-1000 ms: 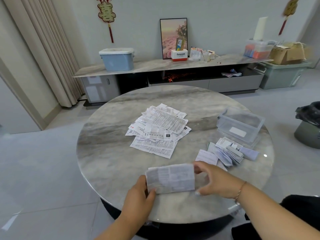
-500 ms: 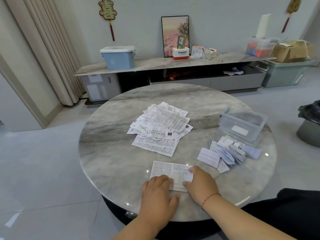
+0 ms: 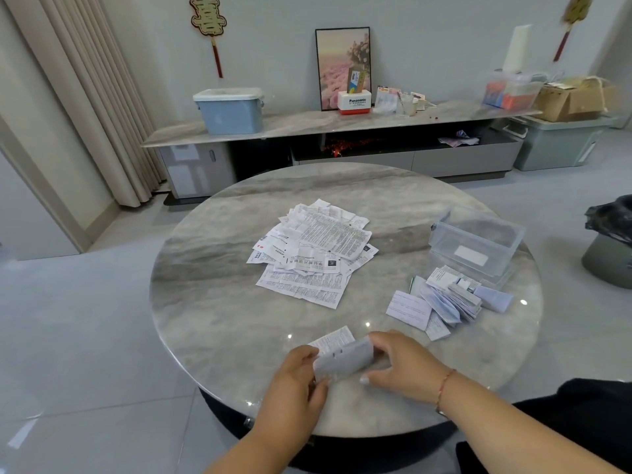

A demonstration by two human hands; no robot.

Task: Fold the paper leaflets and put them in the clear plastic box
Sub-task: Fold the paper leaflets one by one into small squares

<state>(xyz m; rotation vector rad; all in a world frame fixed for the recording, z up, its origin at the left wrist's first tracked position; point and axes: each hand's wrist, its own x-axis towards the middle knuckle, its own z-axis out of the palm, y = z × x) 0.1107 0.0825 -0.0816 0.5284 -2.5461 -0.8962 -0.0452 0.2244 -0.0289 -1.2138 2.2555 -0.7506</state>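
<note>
A printed paper leaflet [image 3: 343, 355] lies half folded near the table's front edge, its right half lifted over toward the left. My left hand [image 3: 294, 381] pinches its left side. My right hand [image 3: 402, 366] holds the raised flap with curled fingers. A loose heap of unfolded leaflets [image 3: 313, 256] covers the middle of the round marble table [image 3: 212, 302]. Several folded leaflets [image 3: 444, 297] lie in a stack at the right. Behind that stack stands the clear plastic box [image 3: 477, 241], open on top; I see no leaflets inside it.
The box's clear lid seems to lie under it. A dark bin [image 3: 612, 241] stands on the floor right of the table. A long low cabinet [image 3: 342, 138] with a blue tub [image 3: 229, 111] runs along the back wall.
The leaflet went from held up, to pressed flat on the table, to now being folded again: my right hand has lifted its right half toward the left.
</note>
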